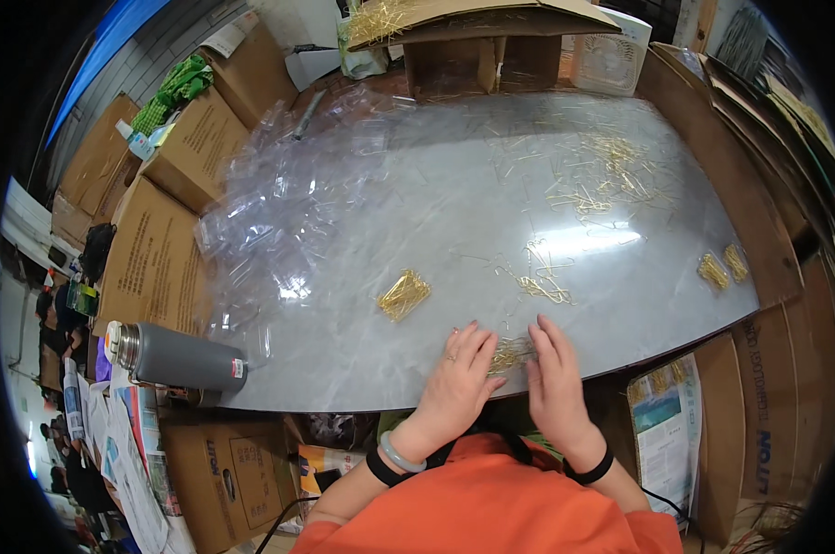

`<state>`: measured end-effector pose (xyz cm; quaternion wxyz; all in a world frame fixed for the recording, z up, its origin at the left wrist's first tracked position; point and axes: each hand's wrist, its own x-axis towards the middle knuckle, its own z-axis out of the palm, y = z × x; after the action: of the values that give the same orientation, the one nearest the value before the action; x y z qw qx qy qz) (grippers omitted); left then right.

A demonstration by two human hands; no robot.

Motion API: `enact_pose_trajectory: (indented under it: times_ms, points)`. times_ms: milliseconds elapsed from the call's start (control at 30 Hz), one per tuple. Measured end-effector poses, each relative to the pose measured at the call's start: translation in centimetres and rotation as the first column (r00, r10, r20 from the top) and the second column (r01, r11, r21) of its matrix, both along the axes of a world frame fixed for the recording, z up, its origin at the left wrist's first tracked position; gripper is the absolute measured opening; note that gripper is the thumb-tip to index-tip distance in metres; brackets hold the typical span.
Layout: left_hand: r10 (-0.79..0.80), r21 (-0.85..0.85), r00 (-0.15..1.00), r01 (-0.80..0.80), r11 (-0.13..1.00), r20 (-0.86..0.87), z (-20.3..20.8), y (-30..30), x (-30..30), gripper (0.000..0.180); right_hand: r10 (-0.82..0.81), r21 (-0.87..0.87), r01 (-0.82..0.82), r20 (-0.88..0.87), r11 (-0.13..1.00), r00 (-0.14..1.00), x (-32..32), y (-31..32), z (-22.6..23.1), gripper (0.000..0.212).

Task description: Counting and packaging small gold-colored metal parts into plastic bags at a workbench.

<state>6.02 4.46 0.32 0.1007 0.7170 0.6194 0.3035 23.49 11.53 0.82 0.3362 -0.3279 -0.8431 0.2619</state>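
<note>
1. Two bare hands flank one small heap of gold wire hooks (507, 355): the left hand (459, 383) and the right hand (558, 383) hold their fingers mostly straight, reaching forward, neither curled into a fist. I cannot tell whether every fingertip touches the wire.
2. That heap lies between the hands, just inside the near edge of the gray table (362, 360).
3. I count three gathered bundles besides: one gold bundle (404, 295) ahead and to the left of the hands, and two smaller bundles (712, 271) side by side near the right edge.
4. Loose hooks make two main groups, too tangled to count: a small loose pile (544, 277) straight ahead of the hands and a wider scatter (611, 166) beyond it.
5. One broad spread of clear plastic pieces (288, 194), overlapping past counting, covers the left side.
6. One gray bottle (187, 355) lies on its side at the near left corner.
7. Cartons (154, 263) wall the left edge, a cardboard strip (741, 175) borders the right, and one open box (482, 69) stands at the far edge.
8. Open room runs between the plastic and the lone bundle, and right of the right hand.
</note>
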Motion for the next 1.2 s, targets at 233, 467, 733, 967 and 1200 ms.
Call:
enact_pose_trajectory:
  times_ms: [233, 467, 733, 967, 1200]
  points:
    - [-0.019, 0.002, 0.999, 0.019, 1.000, 0.042, -0.6, 0.1, -0.3, 0.057, 0.207, -0.188, -0.240, -0.180, 0.952, 0.962, -2.7, -0.4, 0.1, 0.072]
    - [0.011, 0.022, 0.988, -0.015, 1.000, 0.156, -0.6, -0.3, -0.2, 0.073, 0.339, -0.097, -0.332, 0.075, 0.938, 0.938, -0.8, 2.6, 2.0, 0.081]
    - [-0.020, -0.057, 0.943, 0.042, 0.997, 0.331, 1.0, -1.2, -2.9, 0.083, 0.291, 0.132, -0.314, 0.167, 0.940, 0.942, -0.7, 2.7, 1.2, 0.044]
    - [-0.046, -0.078, 0.998, 0.042, 0.996, -0.048, 2.8, -1.9, -5.6, 0.066, 0.341, 0.171, -0.358, 0.120, 0.918, 0.932, -1.1, 2.8, 0.4, 0.038]
    - [-0.020, -0.188, 1.000, 0.017, 0.982, -0.016, 3.6, -1.1, -4.8, 0.054, 0.331, 0.220, -0.362, 0.163, 0.906, 0.929, -1.6, 2.7, 1.4, 0.050]
